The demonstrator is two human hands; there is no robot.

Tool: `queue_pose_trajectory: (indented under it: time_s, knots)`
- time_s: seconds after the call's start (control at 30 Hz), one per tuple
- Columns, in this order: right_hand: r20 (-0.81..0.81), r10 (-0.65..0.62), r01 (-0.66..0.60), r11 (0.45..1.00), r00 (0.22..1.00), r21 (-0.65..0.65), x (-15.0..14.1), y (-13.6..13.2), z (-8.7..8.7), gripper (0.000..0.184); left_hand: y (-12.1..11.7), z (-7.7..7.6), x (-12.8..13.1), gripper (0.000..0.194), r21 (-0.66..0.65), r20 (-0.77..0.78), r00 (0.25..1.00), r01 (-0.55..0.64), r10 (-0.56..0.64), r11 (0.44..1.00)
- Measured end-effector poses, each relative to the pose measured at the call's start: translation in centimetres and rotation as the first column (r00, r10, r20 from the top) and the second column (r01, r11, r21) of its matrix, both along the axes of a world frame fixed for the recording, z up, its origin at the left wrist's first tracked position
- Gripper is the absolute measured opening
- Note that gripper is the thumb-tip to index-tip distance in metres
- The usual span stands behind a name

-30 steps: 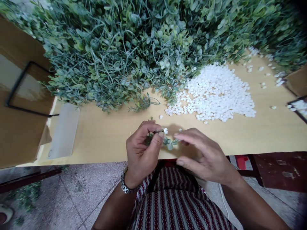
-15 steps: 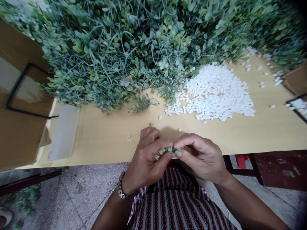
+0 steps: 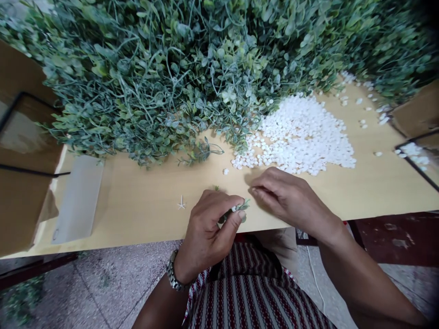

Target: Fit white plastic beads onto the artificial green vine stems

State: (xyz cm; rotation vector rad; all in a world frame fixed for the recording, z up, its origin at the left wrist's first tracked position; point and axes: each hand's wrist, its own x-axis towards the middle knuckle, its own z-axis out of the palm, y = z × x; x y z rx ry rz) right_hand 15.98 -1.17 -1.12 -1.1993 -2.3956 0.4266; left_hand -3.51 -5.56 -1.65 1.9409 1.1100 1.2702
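My left hand pinches a small green artificial leaf sprig between thumb and forefinger, above the table's near edge. A bit of white shows on the sprig beside the fingertips. To its right, my right hand is down at the tabletop, thumb and forefinger pressed together. Whatever those fingertips hold, if anything, is hidden. Beyond my right hand lies a heap of small white bead-like pieces, with one loose white piece at its left. A small white star-shaped stem piece lies left of my left hand.
A large mass of artificial greenery covers the back of the table. Cardboard boxes with black wire frames stand at the left and right. A translucent plastic strip lies at the left near edge.
My hands came together at the sprig, then parted. My right hand moved right and down to the tabletop, where a loose white piece lay; that piece is now out of sight.
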Motion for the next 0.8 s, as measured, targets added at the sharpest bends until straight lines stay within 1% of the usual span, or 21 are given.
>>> queue_pose_trajectory:
  time_s: [0.1, 0.17, 0.2, 0.23, 0.3, 0.33, 0.4, 0.5, 0.57, 0.67, 0.8]
  knots:
    - [0.010, 0.010, -0.010, 1.000, 1.000, -0.005, -0.2, 0.0, -0.4, 0.017, 0.1, 0.1, 0.1, 0.016, -0.003, 0.010, 1.000, -0.018, 0.018, 1.000]
    - [-0.086, 0.001, -0.005, 0.999, 0.996, -0.048, -0.1, -0.2, -0.3, 0.014, 0.2, 0.2, 0.2, 0.014, -0.037, 0.040, 0.999, -0.030, 0.032, 0.999]
    - [-0.176, -0.009, -0.008, 0.996, 0.984, -0.094, 0.0, -0.4, -0.2, 0.012, 0.2, 0.2, 0.3, 0.014, -0.055, 0.058, 0.998, -0.034, 0.037, 0.998]
    - [-0.285, -0.027, -0.019, 0.987, 0.958, -0.158, 0.0, -0.6, 0.0, 0.010, 0.2, 0.3, 0.4, 0.014, -0.070, 0.074, 0.996, -0.036, 0.041, 0.997]
    - [-0.502, -0.089, -0.081, 0.948, 0.860, -0.307, -0.1, -1.0, 0.3, 0.005, 0.2, 0.4, 0.5, 0.014, -0.086, 0.094, 0.995, -0.032, 0.040, 0.996]
    - [-0.584, -0.127, -0.127, 0.919, 0.801, -0.374, -0.2, -1.3, 0.4, 0.004, 0.2, 0.4, 0.5, 0.014, -0.088, 0.100, 0.994, -0.030, 0.039, 0.996]
    - [-0.684, -0.197, -0.214, 0.858, 0.702, -0.467, -0.6, -1.7, 0.4, 0.004, 0.2, 0.4, 0.6, 0.015, -0.089, 0.104, 0.994, -0.025, 0.034, 0.996]
    - [-0.743, -0.277, -0.298, 0.788, 0.609, -0.538, -1.1, -2.2, -0.2, 0.005, 0.1, 0.4, 0.8, 0.017, -0.058, 0.110, 0.994, -0.017, 0.023, 0.998]
    - [-0.757, -0.313, -0.325, 0.762, 0.573, -0.560, -1.3, -2.4, -0.6, 0.005, 0.0, 0.3, 0.8, 0.018, -0.034, 0.112, 0.994, -0.017, 0.021, 0.999]
    - [-0.764, -0.351, -0.340, 0.739, 0.542, -0.581, -1.3, -2.6, -1.1, 0.006, 0.0, 0.4, 0.9, 0.017, -0.018, 0.093, 0.996, -0.006, 0.008, 1.000]
    - [-0.767, -0.369, -0.376, 0.708, 0.525, -0.598, -1.2, -2.6, -1.6, 0.009, 0.2, 0.5, 1.0, 0.014, -0.004, 0.061, 0.998, 0.015, -0.015, 1.000]
